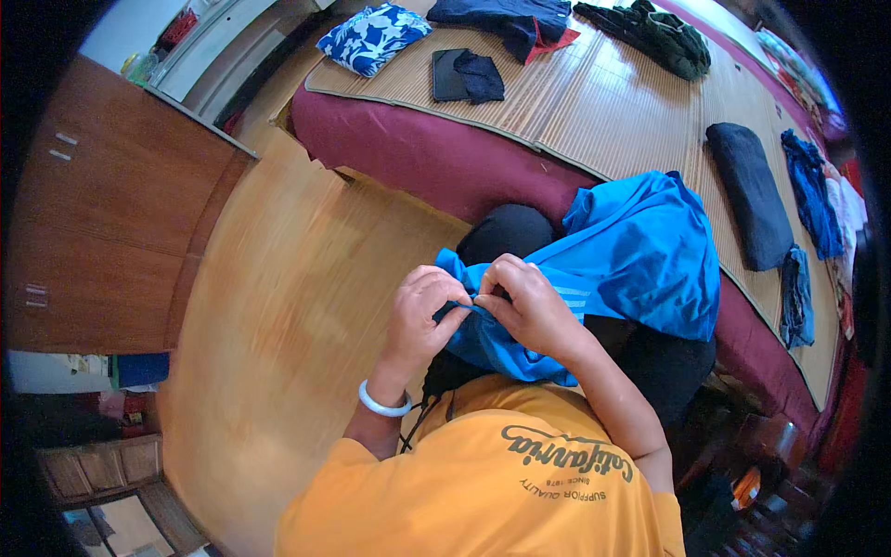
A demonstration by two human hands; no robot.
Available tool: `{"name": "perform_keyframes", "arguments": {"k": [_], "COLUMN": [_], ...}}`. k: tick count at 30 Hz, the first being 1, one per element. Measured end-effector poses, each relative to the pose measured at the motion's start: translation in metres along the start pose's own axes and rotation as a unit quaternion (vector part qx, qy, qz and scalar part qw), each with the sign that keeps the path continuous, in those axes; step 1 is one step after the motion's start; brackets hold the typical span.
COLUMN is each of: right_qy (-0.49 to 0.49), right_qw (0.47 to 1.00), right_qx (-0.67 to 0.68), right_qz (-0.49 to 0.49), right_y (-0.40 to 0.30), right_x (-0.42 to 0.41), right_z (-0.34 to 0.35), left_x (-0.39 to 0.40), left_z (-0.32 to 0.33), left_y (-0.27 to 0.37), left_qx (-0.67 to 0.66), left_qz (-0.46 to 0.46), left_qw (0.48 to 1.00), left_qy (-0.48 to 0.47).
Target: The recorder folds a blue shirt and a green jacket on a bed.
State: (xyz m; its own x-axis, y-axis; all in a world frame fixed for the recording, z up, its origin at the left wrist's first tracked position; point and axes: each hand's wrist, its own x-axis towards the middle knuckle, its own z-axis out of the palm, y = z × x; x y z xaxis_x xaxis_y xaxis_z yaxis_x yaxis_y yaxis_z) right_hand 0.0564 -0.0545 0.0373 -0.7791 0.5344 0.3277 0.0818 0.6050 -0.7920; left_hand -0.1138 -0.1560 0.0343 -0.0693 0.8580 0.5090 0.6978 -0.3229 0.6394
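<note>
A bright blue garment (644, 244) with pale stripes is spread over my lap and the edge of the bed. My left hand (426, 317), with a pale bangle (384, 400) at its wrist, pinches a fold of the cloth between thumb and fingertips. Close beside it, my right hand (529, 306) grips the same bunched part. The fingertips of both hands nearly meet there. Part of the garment hangs below the hands, over my dark trousers (511, 230). The bunched piece is too covered by fingers to tell which part it is.
A slatted mat (598, 104) covers the bed. On it lie a blue-and-white floral bundle (376, 36), small dark folded items (466, 76), a dark green garment (651, 38), a dark rolled cloth (752, 195) and folded jeans (797, 296). A wooden cabinet (118, 209) stands left.
</note>
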Motion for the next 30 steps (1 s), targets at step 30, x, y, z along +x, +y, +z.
{"name": "perform_keyframes", "arguments": {"k": [30], "right_qy": [0.331], "right_qw": [0.909], "right_qx": [0.136], "right_qz": [0.214], "right_y": [0.043], "right_x": [-0.094], "right_z": [-0.048], "left_x": [-0.006], "left_z": [-0.022], "left_y": [0.007], "left_qx": [-0.133], "left_qz": [-0.118], "left_qw": [0.984], "left_qy": [0.02]}}
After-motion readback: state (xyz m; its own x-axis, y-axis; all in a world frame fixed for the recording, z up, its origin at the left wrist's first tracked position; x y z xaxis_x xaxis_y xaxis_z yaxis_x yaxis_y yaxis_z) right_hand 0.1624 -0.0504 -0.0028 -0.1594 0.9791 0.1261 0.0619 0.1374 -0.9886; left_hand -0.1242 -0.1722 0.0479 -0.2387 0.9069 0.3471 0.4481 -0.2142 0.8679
